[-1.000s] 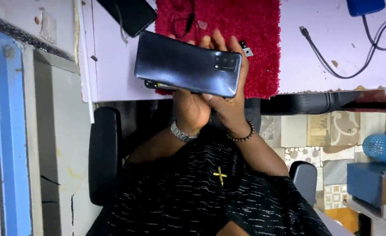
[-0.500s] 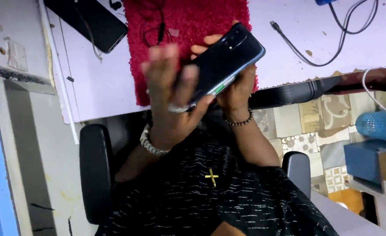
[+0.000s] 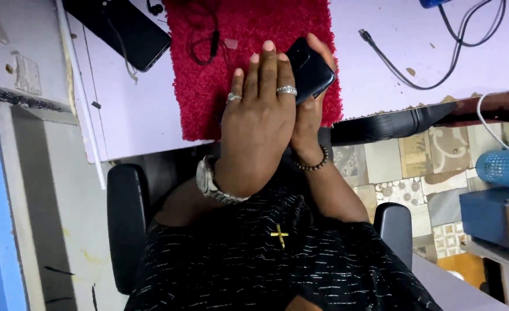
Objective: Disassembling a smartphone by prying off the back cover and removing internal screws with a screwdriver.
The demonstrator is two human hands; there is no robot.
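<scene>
Phone (image 3: 309,69), dark and slim, sits between my two hands over the near edge of the red shaggy mat (image 3: 248,75). My right hand (image 3: 307,124) cups it from underneath, fingers curling up around its far end, so that hand is closed on it. My left hand (image 3: 258,124) lies flat across the top, fingers straight and close together, palm covering most of the phone, so only its far corner shows. Whether the left hand actually grips anything I cannot tell; it looks merely pressed on.

I count two rings on my left hand, one metal watch (image 3: 211,181) on that wrist, and one beaded bracelet (image 3: 315,164) on the right wrist. A small gold cross (image 3: 279,235) hangs on my dark shirt.

One second phone (image 3: 122,29), black, lies flat on the pale table (image 3: 145,115), well apart, left of the mat. One thin black earphone cord (image 3: 205,43) loops on the mat. One black cable (image 3: 404,69) trails across the table to the right.

Off the table at the right stand one blue mesh basket (image 3: 505,167) and one blue box (image 3: 487,213); I cannot see what either holds.
</scene>
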